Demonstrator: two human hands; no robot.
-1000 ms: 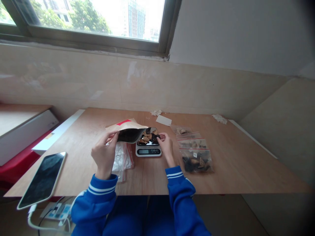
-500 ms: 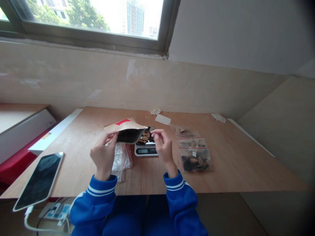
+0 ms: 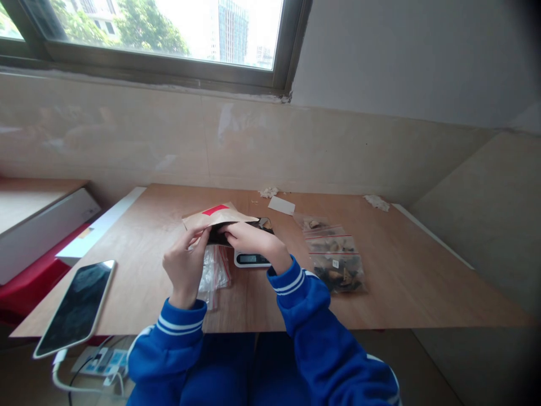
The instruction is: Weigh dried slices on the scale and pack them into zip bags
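The left hand pinches the brown paper pouch by its mouth, above the scale; the right hand reaches inside, fingers hidden, so their grip is unclear. Three zip bags of dark dried pieces lie on the surface. The pouch's red label is unreadable.

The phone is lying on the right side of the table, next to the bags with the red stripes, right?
Not quite. In the head view the phone lies at the table's left edge, far from the filled bags with red stripes, which sit on the right.
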